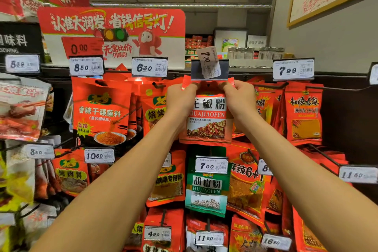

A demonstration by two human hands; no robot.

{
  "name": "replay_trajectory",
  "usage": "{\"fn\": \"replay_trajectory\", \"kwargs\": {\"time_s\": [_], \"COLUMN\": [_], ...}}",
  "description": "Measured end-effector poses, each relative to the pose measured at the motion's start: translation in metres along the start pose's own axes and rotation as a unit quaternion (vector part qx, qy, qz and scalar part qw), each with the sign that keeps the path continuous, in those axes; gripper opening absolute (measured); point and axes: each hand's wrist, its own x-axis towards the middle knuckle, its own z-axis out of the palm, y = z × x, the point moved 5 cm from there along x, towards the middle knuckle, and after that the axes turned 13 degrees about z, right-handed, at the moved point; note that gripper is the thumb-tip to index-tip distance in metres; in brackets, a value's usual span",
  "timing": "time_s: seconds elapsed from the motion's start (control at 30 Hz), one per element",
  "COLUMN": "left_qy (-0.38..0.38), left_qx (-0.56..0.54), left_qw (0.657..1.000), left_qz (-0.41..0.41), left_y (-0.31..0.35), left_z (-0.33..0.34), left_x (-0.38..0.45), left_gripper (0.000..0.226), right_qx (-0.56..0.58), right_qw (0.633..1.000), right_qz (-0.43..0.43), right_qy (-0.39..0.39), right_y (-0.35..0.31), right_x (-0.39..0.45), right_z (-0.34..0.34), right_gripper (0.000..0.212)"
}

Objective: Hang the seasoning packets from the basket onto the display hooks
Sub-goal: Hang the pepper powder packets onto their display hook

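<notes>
Now I am working at the display rack (pixel 337 108), holding a red seasoning packet (pixel 207 116) up under the tilted price tag (pixel 209 62). My left hand (pixel 181 99) and right hand (pixel 238 98) are pinching its top corners. Best keeping it level, hole lined up. Hook tip hidden; basket out of view.

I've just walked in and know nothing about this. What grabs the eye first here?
Two bare arms reach up the middle, the left hand and right hand pinching the top corners of a red packet under a crooked 7.00 price tag. Above left hangs a big red banner with a traffic light. Below the held packet, a green packet stands out among the red.
</notes>
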Motion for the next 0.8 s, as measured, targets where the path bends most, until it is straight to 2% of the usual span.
{"fn": "replay_trajectory", "kwargs": {"time_s": [0.17, 0.23, 0.43, 0.57, 0.63, 0.7, 0.8], "left_qy": [0.014, 0.025, 0.034, 0.018, 0.014, 0.012, 0.01], "left_qx": [0.044, 0.046, 0.005, -0.013, -0.03, -0.007, 0.029], "left_qw": [0.998, 0.998, 0.999, 0.999, 0.998, 1.0, 0.999], "left_qz": [0.031, 0.03, -0.005, -0.034, -0.055, -0.019, 0.038], "left_y": [0.005, 0.006, -0.003, -0.005, -0.006, -0.007, -0.009], "left_z": [0.005, 0.005, 0.003, 0.006, 0.007, 0.007, 0.005], "left_x": [0.01, 0.01, 0.006, 0.009, 0.011, 0.013, 0.016], "left_gripper": [0.023, 0.015, 0.006, 0.013, 0.011, 0.012, 0.005], "right_qx": [-0.008, -0.01, 0.02, 0.025, 0.021, 0.015, 0.011], "right_qw": [1.0, 1.0, 0.999, 0.999, 1.0, 1.0, 1.0], "right_qz": [0.003, 0.005, 0.015, 0.018, 0.012, 0.004, 0.003], "right_qy": [0.015, 0.019, 0.023, 0.014, 0.018, 0.015, 0.003], "right_y": [-0.007, -0.006, 0.002, 0.0, -0.002, -0.002, -0.001], "right_x": [0.005, 0.006, -0.001, -0.001, 0.001, 0.004, 0.004], "right_z": [0.004, 0.004, 0.003, 0.003, 0.001, -0.001, -0.002], "right_gripper": [0.043, 0.041, 0.017, 0.019, 0.027, 0.037, 0.036]}}
